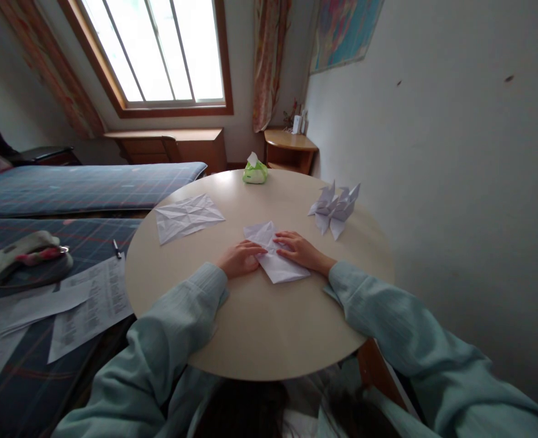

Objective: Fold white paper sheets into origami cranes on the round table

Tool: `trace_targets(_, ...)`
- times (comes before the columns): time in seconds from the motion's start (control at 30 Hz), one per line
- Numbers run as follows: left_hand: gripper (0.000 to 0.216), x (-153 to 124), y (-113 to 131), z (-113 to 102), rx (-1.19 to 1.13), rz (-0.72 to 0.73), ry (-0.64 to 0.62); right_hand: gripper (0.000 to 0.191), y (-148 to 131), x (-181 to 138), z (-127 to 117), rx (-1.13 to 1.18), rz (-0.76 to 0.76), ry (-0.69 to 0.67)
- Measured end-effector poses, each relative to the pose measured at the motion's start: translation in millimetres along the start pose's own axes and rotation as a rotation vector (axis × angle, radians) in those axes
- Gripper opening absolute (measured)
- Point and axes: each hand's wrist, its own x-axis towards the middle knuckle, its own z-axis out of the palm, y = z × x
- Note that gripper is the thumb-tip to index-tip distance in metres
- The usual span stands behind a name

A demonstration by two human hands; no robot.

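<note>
A partly folded white paper [275, 255] lies at the middle of the round beige table [255, 328]. My left hand [240, 258] rests on the paper's left edge, fingers curled and pressed down on it. On the paper's right part lies my right hand [300, 249], fingers stretched flat and pointing left, pressing the fold. The fingertips of both hands nearly meet over the paper.
A creased flat white sheet [187, 216] lies at the table's left. Folded paper figures [335, 208] stand at the right. A green tissue pack [255, 171] sits at the far edge. Left of the table is a bed with printed papers [89, 301] and a pouch [22, 255].
</note>
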Motion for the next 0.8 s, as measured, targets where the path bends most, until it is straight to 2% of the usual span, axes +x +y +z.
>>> trace_targets(0.1, 0.033, 3, 10, 2, 0.166, -0.069, -0.026, 0.035, -1, 2, 0, 0.017, 0.006, 0.010)
trace_targets(0.23, 0.022, 6, 17, 3, 0.257, -0.174, -0.018, 0.036, -1, 4, -2, 0.124, 0.045, 0.016)
trace_targets(0.37, 0.029, 3, 8, 4, 0.147, -0.307, 0.150, 0.059, -1, 2, -9, 0.361, 0.224, 0.116)
trace_targets(0.47, 0.033, 2, 3, 2, -0.062, -0.398, 0.356, 0.068, -7, -2, -15, 0.564, 0.260, 0.242)
trace_targets(0.53, 0.039, 5, 4, 0, -0.286, -0.463, 0.491, 0.059, -12, -3, -18, 0.664, 0.238, 0.262)
trace_targets(0.6, 0.042, 9, 8, -3, -0.589, -0.534, 0.574, 0.050, -15, -3, -20, 0.747, 0.270, 0.230)
trace_targets(0.7, 0.042, 13, 12, -7, -1.023, -0.632, 0.522, 0.051, -17, -2, -18, 0.936, 0.349, 0.204)
trace_targets(0.8, 0.039, 12, 10, -5, -1.134, -0.727, 0.326, 0.053, -18, -1, -15, 1.100, 0.415, 0.175)
